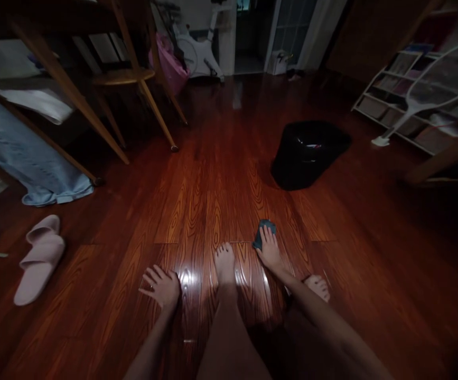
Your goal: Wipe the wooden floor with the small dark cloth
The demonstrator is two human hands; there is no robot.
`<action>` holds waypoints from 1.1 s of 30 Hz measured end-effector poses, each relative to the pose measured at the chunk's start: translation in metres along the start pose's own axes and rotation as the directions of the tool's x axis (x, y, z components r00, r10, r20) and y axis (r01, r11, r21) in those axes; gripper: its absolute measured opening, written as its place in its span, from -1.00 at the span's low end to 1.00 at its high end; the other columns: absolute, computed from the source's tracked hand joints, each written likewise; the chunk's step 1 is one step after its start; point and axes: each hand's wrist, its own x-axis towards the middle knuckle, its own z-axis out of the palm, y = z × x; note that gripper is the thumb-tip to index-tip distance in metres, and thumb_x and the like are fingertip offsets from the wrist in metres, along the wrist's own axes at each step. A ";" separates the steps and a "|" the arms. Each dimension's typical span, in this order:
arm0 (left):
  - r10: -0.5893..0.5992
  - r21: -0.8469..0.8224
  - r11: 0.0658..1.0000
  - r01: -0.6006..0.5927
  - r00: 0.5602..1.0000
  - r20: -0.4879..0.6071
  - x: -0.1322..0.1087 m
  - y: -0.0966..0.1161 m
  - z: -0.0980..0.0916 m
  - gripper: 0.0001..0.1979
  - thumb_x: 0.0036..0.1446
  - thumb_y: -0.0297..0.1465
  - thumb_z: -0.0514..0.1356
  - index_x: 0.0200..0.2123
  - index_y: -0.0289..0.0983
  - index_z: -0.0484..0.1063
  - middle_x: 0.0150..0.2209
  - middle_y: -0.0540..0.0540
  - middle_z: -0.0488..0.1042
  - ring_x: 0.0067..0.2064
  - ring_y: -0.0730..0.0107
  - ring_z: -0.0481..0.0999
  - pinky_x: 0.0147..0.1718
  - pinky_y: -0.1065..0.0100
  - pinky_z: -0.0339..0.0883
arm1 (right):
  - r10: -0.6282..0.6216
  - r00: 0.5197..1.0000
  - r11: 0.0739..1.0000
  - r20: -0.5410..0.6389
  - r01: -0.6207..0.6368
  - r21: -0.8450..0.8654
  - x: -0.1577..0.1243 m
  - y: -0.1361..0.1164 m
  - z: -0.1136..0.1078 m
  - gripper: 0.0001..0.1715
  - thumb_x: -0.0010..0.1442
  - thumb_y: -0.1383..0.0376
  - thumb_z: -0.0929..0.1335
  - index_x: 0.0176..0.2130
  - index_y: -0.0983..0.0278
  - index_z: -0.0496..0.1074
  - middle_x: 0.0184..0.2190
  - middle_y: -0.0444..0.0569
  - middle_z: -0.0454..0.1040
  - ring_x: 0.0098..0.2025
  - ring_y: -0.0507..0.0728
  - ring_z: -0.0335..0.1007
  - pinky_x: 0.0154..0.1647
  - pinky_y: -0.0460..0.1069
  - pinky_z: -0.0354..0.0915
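Nearest the camera, the person is crouching low over a glossy wooden floor (pixel 213 174), with a bare foot (pixel 224 262) planted between the two arms and the toes of the other foot (pixel 319 286) showing just behind the right forearm. The left hand (pixel 161 286) is resting flat on the boards with its fingers spread and open, holding nothing, and it is lying well apart from the cloth, on the far side of the middle foot from it. The right hand (pixel 270 248) is reaching forward and pressing down on a small blue-green cloth (pixel 263 231), its fingers lying over the near edge of the cloth rather than closing around it; the cloth is bunched, so no clear long axis is showing, and it is sitting on the floor just ahead of the right fingertips. The right hand is therefore the one in contact with it. Farther from the cloth, ahead and slightly right, a black bin (pixel 306 153) is standing on the floor; its inside is too dark to tell what it is holding. Far left of the cloth, a pair of pink slippers (pixel 40 258) is lying near wooden furniture legs (pixel 149 100), with a blue fabric (pixel 26 158) hanging down beyond them.
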 end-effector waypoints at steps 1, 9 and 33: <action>0.038 -0.002 0.999 -0.038 0.999 0.022 0.000 0.002 -0.001 -0.33 0.34 -0.29 -0.19 0.45 -0.43 -0.01 0.49 -0.50 0.03 0.55 -0.13 -0.14 0.39 -0.49 -0.26 | 0.016 1.000 1.000 0.008 -0.016 -0.002 0.001 -0.002 0.001 0.04 0.29 0.25 0.25 0.52 0.41 -0.34 0.55 0.24 -0.18 0.57 0.34 -0.27 0.51 0.33 -0.10; 0.215 -0.082 0.975 -0.205 0.965 0.148 0.004 0.021 -0.003 -0.37 0.34 -0.32 -0.18 0.44 -0.26 0.11 0.52 -0.33 0.01 0.56 -0.07 -0.19 0.42 -0.45 -0.37 | -0.079 0.991 0.997 0.110 0.080 -0.003 -0.005 -0.041 0.004 0.01 0.28 0.09 0.28 0.49 0.50 -0.10 0.53 0.32 -0.13 0.57 0.43 -0.35 0.51 0.39 -0.20; 0.850 -0.449 0.312 -0.837 0.035 0.525 -0.025 0.157 -0.048 -0.23 0.12 -0.40 0.14 0.42 -0.15 0.14 0.54 -0.19 -0.02 0.56 0.11 -0.15 0.49 -0.18 -0.20 | -0.025 0.974 0.997 0.225 0.008 0.078 0.008 -0.032 -0.025 -0.04 0.17 0.15 0.42 0.43 0.37 0.16 0.51 0.27 0.02 0.55 0.30 -0.19 0.53 0.22 -0.14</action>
